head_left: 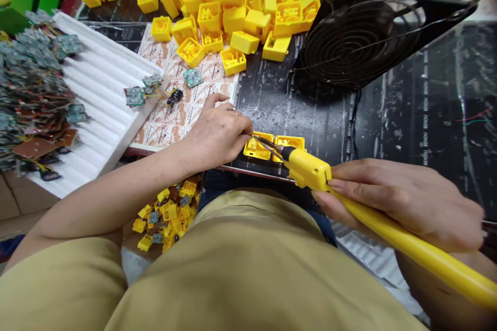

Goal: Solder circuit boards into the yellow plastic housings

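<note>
My left hand [221,132] is closed in a pinch at the upper left edge of a small open yellow plastic case [259,153]. Whatever lies between its fingertips is too small to make out. A second yellow case [297,141] sits right beside the first, near the bench's front edge. In my right hand [404,199] is a yellow soldering iron [310,168], gripped around its long handle. Its thin metal tip points left and reaches over the first case, close to my left fingertips. Part of the second case is hidden behind the iron.
Yellow cases [233,18] are heaped at the back. A black fan [349,46] stands back right. Wired circuit boards [34,72] pile up on a white foam sheet [104,77] at left. One loose board [193,77] lies beyond my left hand. More cases [169,214] lie below the bench.
</note>
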`<state>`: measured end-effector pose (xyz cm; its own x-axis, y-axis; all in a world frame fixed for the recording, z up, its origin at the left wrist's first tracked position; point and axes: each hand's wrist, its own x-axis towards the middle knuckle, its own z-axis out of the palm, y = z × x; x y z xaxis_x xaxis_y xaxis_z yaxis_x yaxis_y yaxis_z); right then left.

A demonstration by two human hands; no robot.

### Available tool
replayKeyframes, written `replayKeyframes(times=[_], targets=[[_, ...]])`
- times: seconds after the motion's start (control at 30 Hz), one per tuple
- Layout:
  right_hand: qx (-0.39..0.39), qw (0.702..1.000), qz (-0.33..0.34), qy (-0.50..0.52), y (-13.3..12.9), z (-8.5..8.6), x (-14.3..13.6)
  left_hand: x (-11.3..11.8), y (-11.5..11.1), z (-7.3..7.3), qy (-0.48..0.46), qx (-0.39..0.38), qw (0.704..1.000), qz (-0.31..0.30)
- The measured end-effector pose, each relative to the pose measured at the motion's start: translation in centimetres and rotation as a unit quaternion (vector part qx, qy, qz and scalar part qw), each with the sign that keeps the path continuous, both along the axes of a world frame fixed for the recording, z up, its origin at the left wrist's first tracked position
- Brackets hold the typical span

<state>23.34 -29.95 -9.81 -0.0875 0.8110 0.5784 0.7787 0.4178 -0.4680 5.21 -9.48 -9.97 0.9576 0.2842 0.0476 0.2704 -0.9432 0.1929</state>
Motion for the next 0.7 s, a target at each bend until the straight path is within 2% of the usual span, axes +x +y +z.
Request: replayKeyframes(times=[0.2,0.37,0.47,0.7], targets=[[-0.009,0.998,0.002,-0.066,-0.4,0.7,2.1,0.3,0.1,0.0,0.006,0.014,1.000,-0.015],[-0.009,1.000,-0.021,0.006,-1.1,-0.5,2.3,0.2,0.3,0.0,0.005,0.024,0.999,-0.024],[-0.005,1.000,-0.014,-0.002,-1.2,-1.0,2.1,0.2,0.3,0.1,0.004,0.025,0.999,-0.029],[-0.018,0.998,-0.036,0.049,-1.2,-0.7,1.6,0.3,0.2,0.2,0.013,0.033,0.999,-0.025]])
